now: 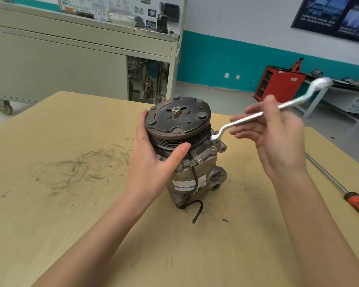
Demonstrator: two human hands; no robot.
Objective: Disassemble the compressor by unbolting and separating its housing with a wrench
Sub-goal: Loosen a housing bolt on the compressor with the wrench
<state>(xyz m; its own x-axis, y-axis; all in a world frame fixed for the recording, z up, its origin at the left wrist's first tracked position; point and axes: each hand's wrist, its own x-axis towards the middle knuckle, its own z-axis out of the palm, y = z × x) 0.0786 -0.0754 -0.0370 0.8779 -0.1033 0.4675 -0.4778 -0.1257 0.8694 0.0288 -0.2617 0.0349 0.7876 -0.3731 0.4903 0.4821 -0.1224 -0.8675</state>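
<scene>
The compressor (195, 172) stands upright in the middle of the wooden table (71, 204), its dark pulley and clutch plate (177, 119) on top. My left hand (151, 162) wraps around the pulley's left and front side, thumb across the grooves. A silver offset ring wrench (249, 118) has its near ring end seated on a bolt (214, 139) at the housing's right flange. My right hand (278, 131) holds the wrench shaft between thumb and straightened fingers. The far ring end sticks up to the right.
A screwdriver (340, 189) with an orange and black handle lies on the table's right side. A short black cable (197, 212) trails from the compressor's base. Dark scuff marks cover the table's left. A grey cabinet (71, 65) and a red tool cart (280, 83) stand beyond.
</scene>
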